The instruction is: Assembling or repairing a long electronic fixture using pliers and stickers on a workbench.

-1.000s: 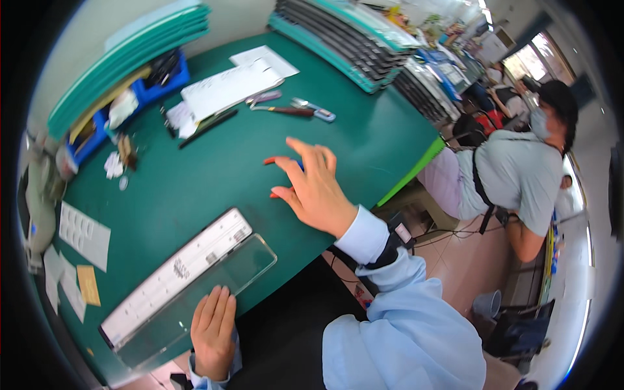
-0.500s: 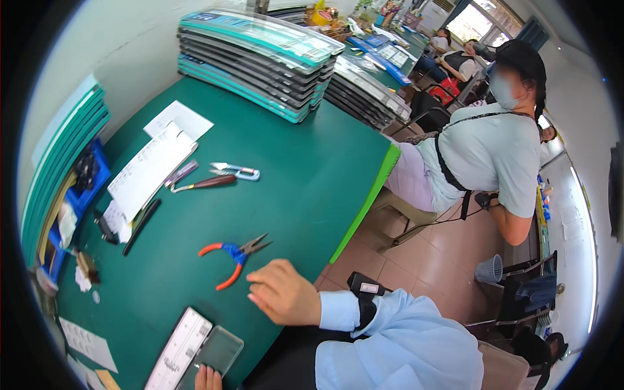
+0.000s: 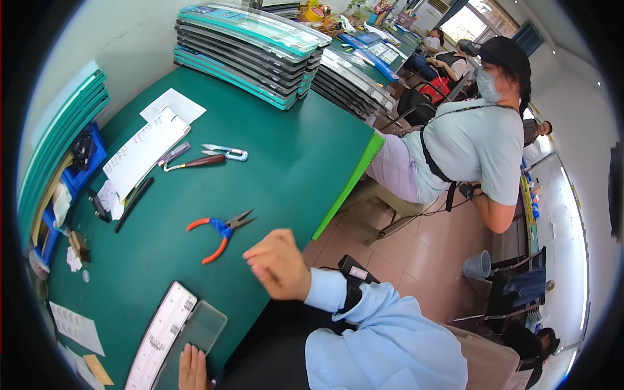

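matt green table top (image 3: 273, 162), smooth. pliers (image 3: 220, 232) with glossy orange plastic grips, blue joint and dull grey metal jaws. clear glossy plastic sheet (image 3: 195, 335) beside a white matt strip (image 3: 159, 338), under the left hand (image 3: 192, 367). right hand (image 3: 279, 263) bare, its cuff of smooth pale blue cloth. white matt paper sheets (image 3: 143, 153). stacked trays (image 3: 250, 49), glossy plastic.

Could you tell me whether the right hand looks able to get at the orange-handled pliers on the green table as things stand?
Probably yes: the right hand hovers just right of the orange-handled pliers, and only bare green table lies between them.
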Demonstrator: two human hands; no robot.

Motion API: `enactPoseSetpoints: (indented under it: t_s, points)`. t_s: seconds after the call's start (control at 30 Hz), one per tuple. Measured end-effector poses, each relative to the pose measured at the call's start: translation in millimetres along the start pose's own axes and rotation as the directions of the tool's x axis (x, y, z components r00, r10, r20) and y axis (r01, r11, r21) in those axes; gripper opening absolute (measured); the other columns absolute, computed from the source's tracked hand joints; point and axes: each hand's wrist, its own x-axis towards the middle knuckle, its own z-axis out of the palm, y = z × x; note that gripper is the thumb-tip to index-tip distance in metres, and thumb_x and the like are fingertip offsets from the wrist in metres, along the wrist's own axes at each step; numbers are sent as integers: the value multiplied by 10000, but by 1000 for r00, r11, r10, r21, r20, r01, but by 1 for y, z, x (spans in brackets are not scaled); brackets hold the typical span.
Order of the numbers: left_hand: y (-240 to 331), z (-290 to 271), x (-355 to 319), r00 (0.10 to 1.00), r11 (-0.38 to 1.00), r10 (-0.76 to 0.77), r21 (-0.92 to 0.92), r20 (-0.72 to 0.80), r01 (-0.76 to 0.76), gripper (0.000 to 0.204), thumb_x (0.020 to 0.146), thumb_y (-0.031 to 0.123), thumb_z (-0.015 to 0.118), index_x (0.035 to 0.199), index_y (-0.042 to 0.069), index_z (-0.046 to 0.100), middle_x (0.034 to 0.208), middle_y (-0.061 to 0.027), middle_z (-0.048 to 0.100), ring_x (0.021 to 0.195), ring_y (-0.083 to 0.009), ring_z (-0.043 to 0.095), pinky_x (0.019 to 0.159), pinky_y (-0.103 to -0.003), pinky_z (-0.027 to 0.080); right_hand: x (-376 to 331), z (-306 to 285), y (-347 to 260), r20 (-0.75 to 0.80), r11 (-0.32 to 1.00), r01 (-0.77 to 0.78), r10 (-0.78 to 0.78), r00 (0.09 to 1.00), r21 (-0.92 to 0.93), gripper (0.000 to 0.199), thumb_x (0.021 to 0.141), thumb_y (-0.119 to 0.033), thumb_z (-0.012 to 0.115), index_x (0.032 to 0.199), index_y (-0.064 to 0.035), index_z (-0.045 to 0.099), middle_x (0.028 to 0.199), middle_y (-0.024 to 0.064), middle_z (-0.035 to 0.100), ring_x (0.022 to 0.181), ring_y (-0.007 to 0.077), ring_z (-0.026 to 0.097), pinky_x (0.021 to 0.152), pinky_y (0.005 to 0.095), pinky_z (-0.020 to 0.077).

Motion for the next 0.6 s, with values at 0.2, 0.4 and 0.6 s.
enactPoseSetpoints:
  t_s: [0.2, 0.4, 0.6]
  points:
    - [6, 4, 1, 997, 998, -46, -43, -69, 43, 451, 801, -118, 459, 1219, -31, 603, 1255, -214, 605, 1192, -386, 567, 1007, -437, 462, 3, -77, 30, -606, 937, -251, 54, 793, -245, 118, 958, -65, 474, 859, -21, 519, 845, 123, 608, 763, 264, 551, 723, 377, 429]
    - [10, -5, 3, 990, 995, -39, -96, -135, 26, 494, 749, -124, 473, 1219, -38, 598, 1248, -226, 603, 1179, -398, 568, 1007, -443, 451, -38, -192, 133, -453, 478, -437, 88, 887, -762, 180, 932, -92, 505, 1061, -58, 626, 1122, 107, 639, 1111, 278, 562, 951, 435, 329]
    - [9, -2, -5, 986, 994, -66, -98, -156, 51, 530, 714, -108, 461, 1220, -40, 599, 1249, -231, 600, 1186, -390, 565, 1013, -437, 443, -47, -201, 167, -35, 470, -202, 340, 940, -859, 290, 916, -64, 524, 1179, -116, 634, 1306, 52, 598, 1288, 199, 493, 1074, 454, 237]
